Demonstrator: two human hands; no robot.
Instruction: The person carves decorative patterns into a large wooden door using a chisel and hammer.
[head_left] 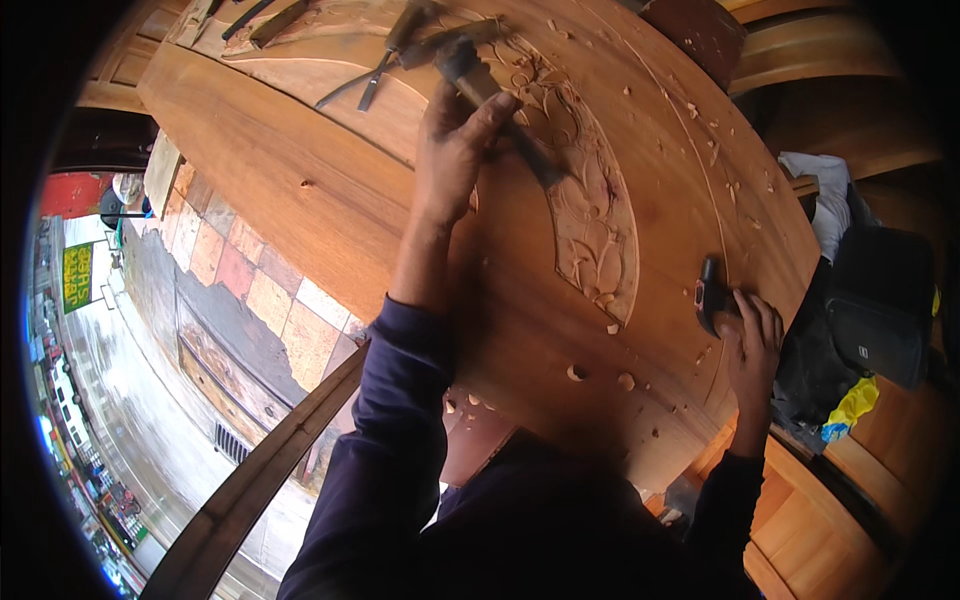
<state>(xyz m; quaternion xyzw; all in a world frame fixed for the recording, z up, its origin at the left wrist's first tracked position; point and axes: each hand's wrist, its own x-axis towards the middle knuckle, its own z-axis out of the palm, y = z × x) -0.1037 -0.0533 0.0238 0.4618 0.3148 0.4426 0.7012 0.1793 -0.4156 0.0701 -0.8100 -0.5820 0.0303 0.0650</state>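
My left hand (pixel 455 150) is closed around a wooden-handled tool (pixel 488 88) above a carved wooden panel. Both ends of the tool are dark, and the lower one is blurred, so its kind is unclear. Beneath it runs a curved band of carved leaf scrolls (pixel 598 245). At the right, my right hand (pixel 752 345) rests on the board with fingers stretched and slightly apart. Its thumb and fingertips are beside a small black object with a red part (pixel 710 295); whether they touch it is hard to tell.
Chisels (pixel 372 82) and other hand tools lie on the panel's far left. Wood chips (pixel 627 381) are scattered over the board. A black case (pixel 880 305) and a yellow-and-blue packet (pixel 850 408) are at the right. A wooden strip (pixel 260 480) slants up from the lower left, near tiled ground (pixel 265 300).
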